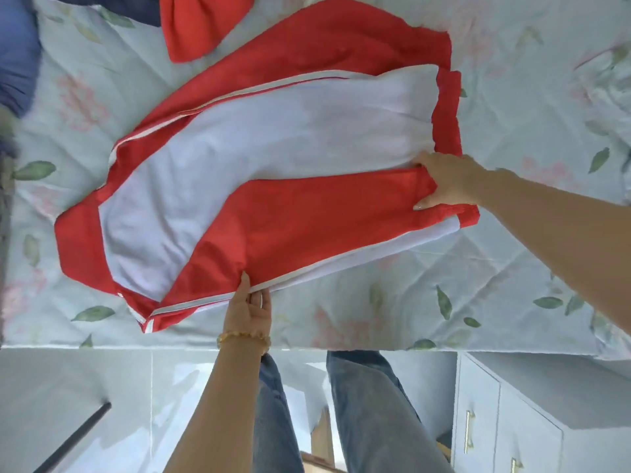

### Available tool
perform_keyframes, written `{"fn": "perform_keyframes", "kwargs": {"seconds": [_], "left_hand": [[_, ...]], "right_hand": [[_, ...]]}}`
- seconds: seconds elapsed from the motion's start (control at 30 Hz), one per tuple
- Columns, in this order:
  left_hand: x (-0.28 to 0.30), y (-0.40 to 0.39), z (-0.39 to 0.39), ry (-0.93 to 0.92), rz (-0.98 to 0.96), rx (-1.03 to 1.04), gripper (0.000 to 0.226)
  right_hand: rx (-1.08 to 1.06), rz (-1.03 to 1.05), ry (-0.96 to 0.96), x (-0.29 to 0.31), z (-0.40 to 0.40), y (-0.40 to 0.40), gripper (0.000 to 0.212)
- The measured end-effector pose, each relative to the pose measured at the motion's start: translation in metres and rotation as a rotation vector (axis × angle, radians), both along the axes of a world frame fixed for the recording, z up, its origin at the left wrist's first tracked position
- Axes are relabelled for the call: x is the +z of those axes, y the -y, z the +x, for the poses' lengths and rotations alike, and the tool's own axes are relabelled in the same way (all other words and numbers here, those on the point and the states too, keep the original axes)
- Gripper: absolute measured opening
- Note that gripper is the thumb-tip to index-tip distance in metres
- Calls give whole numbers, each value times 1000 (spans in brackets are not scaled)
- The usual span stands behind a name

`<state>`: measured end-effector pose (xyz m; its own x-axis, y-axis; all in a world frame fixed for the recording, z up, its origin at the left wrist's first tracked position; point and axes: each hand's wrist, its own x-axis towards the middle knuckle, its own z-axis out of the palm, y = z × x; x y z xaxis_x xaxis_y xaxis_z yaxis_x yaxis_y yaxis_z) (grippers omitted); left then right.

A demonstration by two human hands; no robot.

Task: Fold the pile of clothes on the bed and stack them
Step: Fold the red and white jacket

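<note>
A red jacket with a white lining [259, 155] lies spread open on the floral bedspread [409, 302], its lining facing up. One red front panel is folded over the lining along the near side. My left hand [249, 302], with a bead bracelet at the wrist, pinches the near zipper edge of that panel. My right hand [444, 180] grips the red hem at the right end of the jacket.
Another red garment [201, 25] and dark blue clothing [17, 52] lie at the far left of the bed. A pale cabinet with gold handles [512, 421] stands by the bed's near edge at right. A dark pole [75, 438] leans at lower left.
</note>
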<state>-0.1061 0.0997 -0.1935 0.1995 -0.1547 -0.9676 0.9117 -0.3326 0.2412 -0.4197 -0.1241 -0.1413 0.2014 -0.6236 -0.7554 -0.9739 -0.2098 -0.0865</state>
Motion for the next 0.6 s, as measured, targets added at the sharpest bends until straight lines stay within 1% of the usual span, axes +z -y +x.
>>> {"fn": "perform_keyframes", "kwargs": {"seconds": [0.03,0.1,0.13,0.2,0.27,0.33,0.4,0.47,0.5,0.57,0.6], "left_hand": [[0,-1,-1,30,8,10,5],[2,-1,-2,76,0,33,14],[2,0,-2,97,-6,35,17],[3,3,-2,137,-9,19,18],[2,4,-3,168,18,-13,16],[0,6,-6,166,80,-20,14],[-2,6,-9,181,154,-19,13],[1,7,-12,231,225,-49,17],[3,7,-12,257,251,-55,23],[8,8,-7,279,268,-23,32],[10,9,-2,271,268,7,33]], "right_hand": [[23,-37,21,-4,-9,-3,83],[23,-95,79,-12,-28,-10,80],[-17,-88,115,-16,-38,-12,77],[-118,-6,174,-18,-54,-11,77],[-115,23,153,-19,-62,-6,80],[-37,-97,103,-25,-64,-3,77],[-19,-253,73,-26,-57,-8,70],[-128,-418,114,-23,-46,-30,64],[-230,-528,188,-20,-41,-49,58],[-490,-744,396,-13,-32,-95,38],[-655,-754,482,-11,-27,-119,27]]}}
